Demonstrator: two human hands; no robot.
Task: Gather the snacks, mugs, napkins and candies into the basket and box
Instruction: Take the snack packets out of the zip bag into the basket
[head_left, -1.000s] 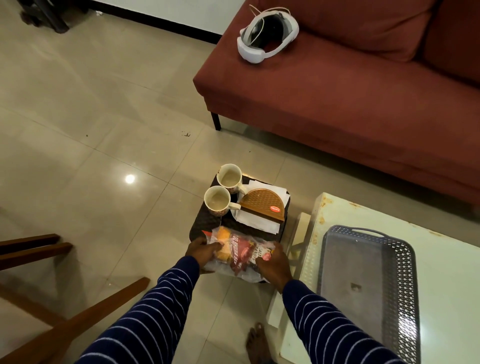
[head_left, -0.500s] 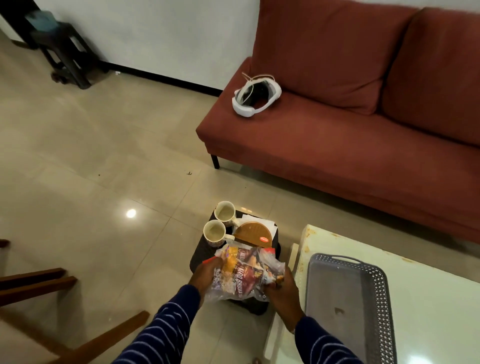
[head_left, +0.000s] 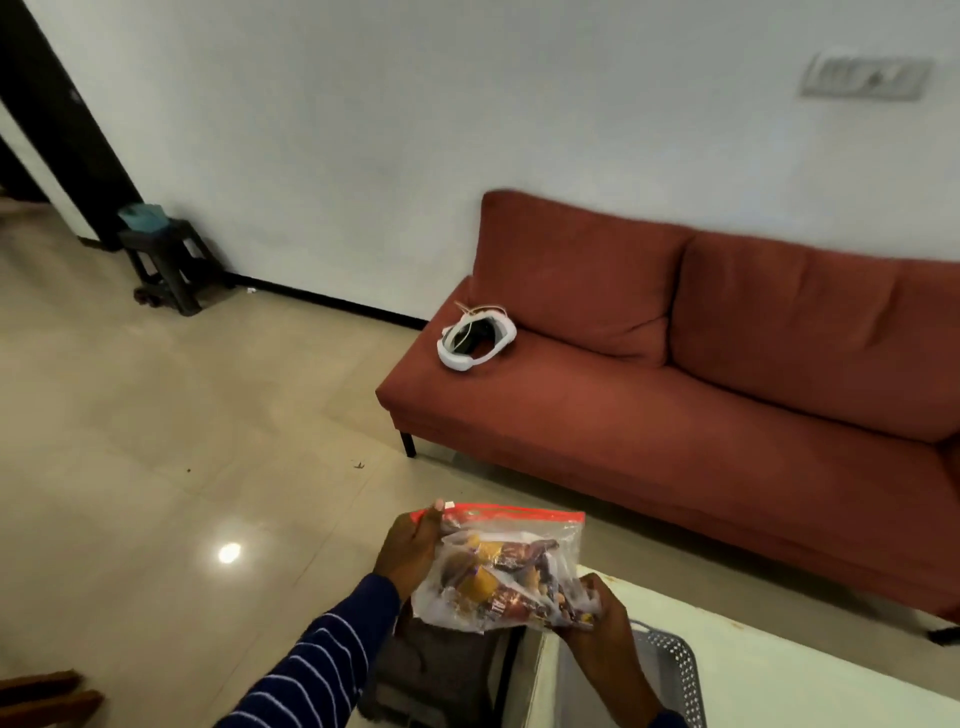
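Observation:
A clear zip bag of snacks (head_left: 506, 569) with a red seal strip is held up in the air by both hands. My left hand (head_left: 408, 551) grips its upper left corner by the seal. My right hand (head_left: 605, 621) holds its lower right corner. Below the bag a dark box (head_left: 441, 670) stands on the floor; what lies in it is hidden by the bag and my arms. The corner of a grey perforated basket (head_left: 675, 670) shows on the white table (head_left: 779, 670) at the lower right. No mugs or napkins are visible.
A red sofa (head_left: 701, 405) stands against the white wall, with a white headset (head_left: 475, 340) on its left seat. A small dark stool (head_left: 166, 260) is at the far left by the wall. Brown wooden pieces (head_left: 41, 699) poke in at the bottom left over the glossy tiled floor.
Both hands have lifted the snack bag off the dark box and raised it. The view has tilted upward, so the mugs, the napkins and most of the basket have dropped out of sight.

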